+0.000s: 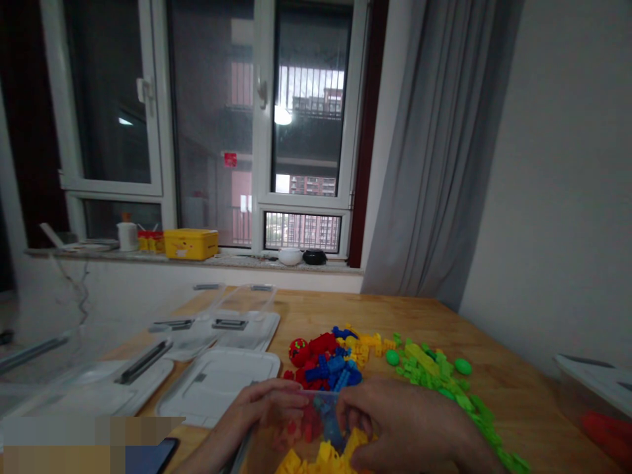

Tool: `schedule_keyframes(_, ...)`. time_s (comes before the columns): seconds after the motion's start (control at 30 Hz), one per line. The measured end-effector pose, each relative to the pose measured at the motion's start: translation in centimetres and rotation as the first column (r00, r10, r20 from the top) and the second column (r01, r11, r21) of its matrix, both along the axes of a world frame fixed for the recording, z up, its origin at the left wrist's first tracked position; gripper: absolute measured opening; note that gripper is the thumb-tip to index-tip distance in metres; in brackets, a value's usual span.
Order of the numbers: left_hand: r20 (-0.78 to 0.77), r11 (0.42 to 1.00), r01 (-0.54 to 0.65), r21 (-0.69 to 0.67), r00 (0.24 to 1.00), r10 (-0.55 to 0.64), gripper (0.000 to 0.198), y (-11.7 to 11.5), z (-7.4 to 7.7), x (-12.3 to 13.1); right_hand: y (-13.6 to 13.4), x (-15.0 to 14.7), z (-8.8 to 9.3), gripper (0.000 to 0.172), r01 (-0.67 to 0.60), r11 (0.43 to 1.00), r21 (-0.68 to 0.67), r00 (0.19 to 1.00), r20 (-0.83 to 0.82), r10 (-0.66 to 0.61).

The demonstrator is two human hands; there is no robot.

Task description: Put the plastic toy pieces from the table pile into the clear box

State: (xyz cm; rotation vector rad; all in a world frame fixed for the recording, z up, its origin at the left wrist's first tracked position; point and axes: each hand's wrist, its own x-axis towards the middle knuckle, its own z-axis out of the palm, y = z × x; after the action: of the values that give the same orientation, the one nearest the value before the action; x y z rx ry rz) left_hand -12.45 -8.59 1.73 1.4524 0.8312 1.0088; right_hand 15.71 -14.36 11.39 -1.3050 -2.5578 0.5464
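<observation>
My left hand (257, 411) and my right hand (409, 428) are both at the bottom edge, on a clear plastic box (301, 434) that holds yellow, red and blue toy bricks. The fingers of each hand curl over the box's far rim. Just beyond the box lies a heap of loose toy bricks on the wooden table (345, 309): red ones (316, 352), blue ones (336, 372), yellow ones (363, 345) and a long strip of green ones (444, 382) running to the right.
White lids (217, 385) and clear empty boxes (237, 309) lie to the left. A dark phone (148, 455) is at the bottom left. Another box with red pieces (602, 408) stands at the right edge. A yellow tin (190, 243) sits on the windowsill.
</observation>
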Motion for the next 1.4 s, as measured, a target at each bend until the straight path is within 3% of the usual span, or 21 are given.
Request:
schedule_keyframes(0.2, 0.035, 1.0, 0.006, 0.006, 0.999, -0.006, 0.037, 0.7, -0.8, -0.2, 2.3, 0.6, 1.4, 0.028, 0.027, 0.999, 0.022, 0.985, -0.169, -0.022)
schedule_keyframes(0.3, 0.051, 0.999, 0.038, -0.018, 0.998, -0.038, 0.037, 0.6, -0.5, -0.1, 5.5, 1.9, 0.8, 0.026, 0.147, 0.982, 0.119, 0.941, -0.322, -0.102)
schedule_keyframes(0.47, 0.139, 0.991, 0.116, -0.062, 0.985, -0.106, 0.033, -0.1, 0.0, 0.2, 12.3, 5.6, -3.8, 0.033, 0.415, 0.896, 0.156, 0.806, -0.519, -0.283)
schedule_keyframes(0.6, 0.14, 0.991, 0.111, -0.072, 0.985, -0.1, 0.034, 0.0, -0.2, 0.2, 16.3, 8.2, -8.7, 0.032, 0.587, 0.767, 0.26, 0.785, -0.416, -0.46)
schedule_keyframes(0.67, 0.145, 0.992, 0.111, -0.063, 0.984, -0.101, 0.035, 0.2, -0.3, 0.1, 17.4, 8.9, -10.8, 0.032, 0.613, 0.735, 0.291, 0.78, -0.371, -0.504)
schedule_keyframes(0.8, 0.128, 0.993, 0.107, -0.057, 0.987, -0.099, 0.033, 0.3, -0.2, 0.2, 17.8, 9.4, -13.9, 0.036, 0.608, 0.725, 0.323, 0.794, -0.275, -0.543)
schedule_keyframes(0.93, 0.147, 0.991, 0.113, -0.071, 0.984, -0.102, 0.033, 0.2, -0.1, 0.3, 17.5, 9.6, -15.4, 0.043, 0.591, 0.736, 0.331, 0.805, -0.181, -0.565)
schedule_keyframes(1.13, 0.057, 0.998, 0.065, -0.011, 0.996, -0.064, 0.033, 0.1, -0.1, 0.1, 17.3, 9.8, -15.6, 0.043, 0.591, 0.733, 0.336, 0.796, -0.096, -0.598)
schedule_keyframes(1.3, 0.137, 0.99, 0.128, -0.063, 0.983, -0.118, 0.035, -0.1, 0.1, 0.2, 17.1, 9.5, -15.4, 0.04, 0.589, 0.728, 0.35, 0.793, -0.076, -0.605)
schedule_keyframes(1.4, 0.124, 0.992, 0.099, -0.072, 0.988, -0.09, 0.034, -0.4, 0.4, 0.4, 17.1, 9.4, -15.5, 0.035, 0.592, 0.729, 0.345, 0.79, -0.066, -0.61)
